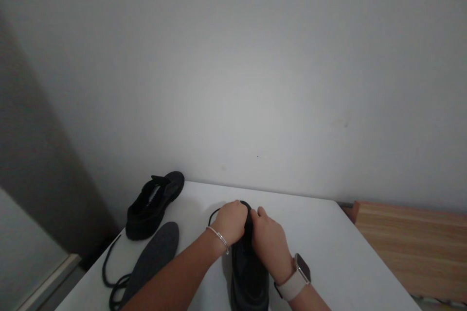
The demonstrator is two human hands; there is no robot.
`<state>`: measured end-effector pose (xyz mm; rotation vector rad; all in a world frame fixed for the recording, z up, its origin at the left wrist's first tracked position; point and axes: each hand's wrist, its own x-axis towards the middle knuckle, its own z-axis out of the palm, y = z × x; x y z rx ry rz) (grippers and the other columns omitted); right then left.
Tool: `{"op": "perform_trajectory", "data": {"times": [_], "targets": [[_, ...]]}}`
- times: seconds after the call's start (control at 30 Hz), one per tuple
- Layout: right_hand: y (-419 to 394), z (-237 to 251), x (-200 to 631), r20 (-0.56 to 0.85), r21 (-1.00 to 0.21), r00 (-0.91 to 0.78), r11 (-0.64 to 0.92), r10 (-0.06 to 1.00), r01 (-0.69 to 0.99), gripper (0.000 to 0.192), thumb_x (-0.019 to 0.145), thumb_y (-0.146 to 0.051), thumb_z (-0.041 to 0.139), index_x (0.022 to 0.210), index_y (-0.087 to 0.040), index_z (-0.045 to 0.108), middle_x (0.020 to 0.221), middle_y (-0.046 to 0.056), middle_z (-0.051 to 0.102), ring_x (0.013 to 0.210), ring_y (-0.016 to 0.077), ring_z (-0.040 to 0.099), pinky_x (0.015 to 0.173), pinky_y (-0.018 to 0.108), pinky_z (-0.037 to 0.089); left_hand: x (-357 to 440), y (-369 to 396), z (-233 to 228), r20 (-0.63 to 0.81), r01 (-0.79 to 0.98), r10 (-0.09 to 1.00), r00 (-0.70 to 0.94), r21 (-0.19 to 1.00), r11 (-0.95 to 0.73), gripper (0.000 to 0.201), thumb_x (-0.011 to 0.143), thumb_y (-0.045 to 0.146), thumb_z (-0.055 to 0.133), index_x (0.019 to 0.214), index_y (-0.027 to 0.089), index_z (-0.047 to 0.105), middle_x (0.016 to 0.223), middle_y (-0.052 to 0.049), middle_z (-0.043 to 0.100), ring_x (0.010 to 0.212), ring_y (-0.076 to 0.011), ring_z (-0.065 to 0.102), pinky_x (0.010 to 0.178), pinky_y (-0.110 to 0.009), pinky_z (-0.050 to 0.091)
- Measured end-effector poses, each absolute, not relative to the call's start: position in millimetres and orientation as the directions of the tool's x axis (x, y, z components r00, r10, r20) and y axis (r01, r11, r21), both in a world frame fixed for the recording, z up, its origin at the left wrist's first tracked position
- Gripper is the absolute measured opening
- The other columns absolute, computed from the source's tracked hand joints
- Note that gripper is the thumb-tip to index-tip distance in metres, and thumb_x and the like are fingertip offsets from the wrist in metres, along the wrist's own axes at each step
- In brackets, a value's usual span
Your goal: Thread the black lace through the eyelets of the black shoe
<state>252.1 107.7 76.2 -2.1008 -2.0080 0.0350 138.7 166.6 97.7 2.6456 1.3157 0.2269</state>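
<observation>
- I see a smooth, pale wall [233, 82] behind the flat white table [328, 248].
- Right: a wood-grained panel [408, 248].
- The near shoe [250, 282], black, lies between my hands on the table.
- The other shoe [144, 216], black, has a pale patch inside its opening.
- A flat, grey, felt-like insole [156, 248] lies beside it.
- My left hand [231, 223] and right hand [269, 238]: fingers clamped on the near shoe's far end, tips partly hidden.
- A looped black lace [104, 272].

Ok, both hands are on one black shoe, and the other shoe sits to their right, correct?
Not their right: the head view shows the other shoe to their left. The left hand and right hand are indeed on one black shoe.
</observation>
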Motion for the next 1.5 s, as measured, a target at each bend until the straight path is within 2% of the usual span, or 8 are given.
{"op": "perform_trajectory", "data": {"times": [0.23,0.37,0.53,0.8,0.97,1.13,1.23,1.5], "targets": [[106,75,258,0.313,-0.417,0.058,0.082,0.948,0.905,0.028,0.088,-0.001,0.043,0.093,-0.019,0.063,0.104,0.014,0.066,0.098,0.0282,0.064,0.080,0.037,0.049,130,154,107,0.256,0.731,0.803,0.539,0.332,-0.597,0.022,0.081,0.001,0.054,0.083,0.018,0.069,0.090,-0.011,0.073,0.091,-0.0273,0.069,0.080,-0.036,0.053],[105,90,261,0.404,-0.625,0.070,0.219,0.912,0.749,0.015,0.098,-0.017,0.038,0.094,-0.022,0.051,0.083,0.005,0.066,0.072,0.0193,0.063,0.066,0.030,0.051,116,144,135,0.376,0.637,0.788,0.488,0.463,-0.616,0.017,0.089,0.009,0.054,0.086,0.021,0.066,0.086,-0.003,0.071,0.083,-0.0198,0.067,0.076,-0.029,0.051],[89,142,258,0.489,-0.854,0.120,0.447,0.864,0.266,0.020,0.097,-0.038,0.054,0.108,-0.021,0.054,0.074,-0.002,0.067,0.063,0.0144,0.067,0.063,0.027,0.056,101,124,181,0.598,0.320,0.703,0.386,0.628,-0.710,0.011,0.090,0.014,0.061,0.081,0.019,0.066,0.083,-0.001,0.068,0.082,-0.0162,0.063,0.076,-0.026,0.049],[59,200,251,0.581,-0.786,0.075,0.534,0.811,0.311,0.010,0.088,-0.029,0.070,0.091,-0.022,0.077,0.070,-0.001,0.072,0.060,0.0141,0.069,0.063,0.027,0.060,93,92,219,0.723,0.126,0.639,0.261,0.631,-0.765,0.010,0.089,0.022,0.065,0.081,0.021,0.070,0.084,-0.002,0.066,0.082,-0.0172,0.061,0.073,-0.029,0.049],[56,205,255,0.639,-0.730,0.084,0.568,0.765,0.380,0.010,0.089,-0.029,0.069,0.087,-0.021,0.076,0.072,0.001,0.072,0.058,0.0146,0.070,0.060,0.028,0.059,93,113,199,0.628,0.001,0.730,0.269,0.758,-0.652,0.016,0.094,0.031,0.058,0.098,0.019,0.068,0.096,-0.005,0.069,0.092,-0.0179,0.064,0.084,-0.030,0.051],[39,221,254,0.741,-0.645,0.142,0.636,0.657,0.424,0.009,0.092,-0.021,0.067,0.090,-0.023,0.075,0.074,0.001,0.071,0.062,0.0149,0.070,0.062,0.028,0.058,101,168,117,0.265,0.377,0.915,0.304,0.849,-0.371,0.027,0.097,0.036,0.050,0.091,0.013,0.065,0.093,-0.008,0.070,0.087,-0.0203,0.063,0.084,-0.034,0.050],[30,227,252,0.792,-0.588,0.142,0.680,0.594,0.439,0.012,0.092,-0.017,0.066,0.093,-0.025,0.075,0.074,0.000,0.070,0.062,0.0139,0.068,0.061,0.027,0.056,106,189,71,0.089,0.494,0.910,0.405,0.817,-0.299,0.021,0.085,0.033,0.070,0.078,0.014,0.064,0.075,-0.002,0.066,0.071,-0.0181,0.062,0.071,-0.033,0.051],[31,228,249,0.801,-0.564,0.052,0.722,0.597,0.400,0.018,0.095,-0.012,0.062,0.096,-0.026,0.073,0.074,-0.003,0.070,0.066,0.0105,0.068,0.065,0.023,0.053,124,214,58,-0.065,0.524,0.799,0.598,0.785,-0.329,0.028,0.094,0.039,0.064,0.101,0.012,0.067,0.098,-0.003,0.069,0.081,-0.0189,0.067,0.070,-0.033,0.057]]}}
